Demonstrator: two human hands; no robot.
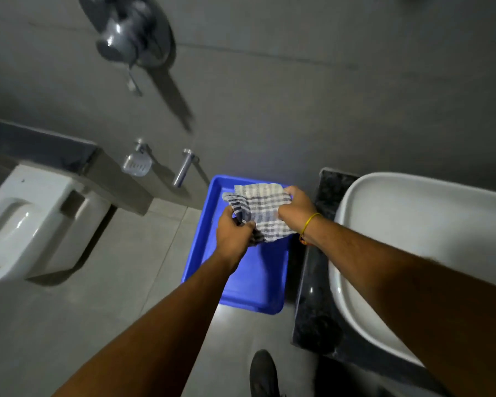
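While a dark shoe (pixel 262 373) stands on the smooth grey floor tiles (pixel 98 282) at the near edge of the view, two bare forearms stretch forward from it, the right one wearing a thin yellow thread band (pixel 309 222) at the wrist. The left hand (pixel 234 234) has its fingers curled round a bunched, darker corner of a checked cloth (pixel 265 213). The right hand (pixel 297 212) pinches the cloth's opposite top edge, so both hands hold it and the fabric hangs slack and creased between them. The cloth is soft and woven, pale with grey and dark blue stripes crossing in squares, and it hangs over the far half of a blue tray (pixel 255 282). This tray is glossy plastic, rectangular with rounded corners and a low raised rim, and it lies on the floor just beside a counter (pixel 312 310) of polished black speckled stone. On the counter sits a white basin (pixel 413 230), a smooth oval ceramic bowl with a thick rounded lip. Off to the left, well apart from the tray, a white ceramic toilet (pixel 32 222) with softly squared contours is fixed beneath a grey ledge (pixel 40 147) topped by a dark slab. Beyond the tray, on the matte grey wall (pixel 298 96), there is a small slotted metal soap dish (pixel 136 164) and beside it a straight chrome spout (pixel 184 167). Higher up the wall, a round shiny chrome mixer valve (pixel 132 32) appears blurred, with a thin lever below it.
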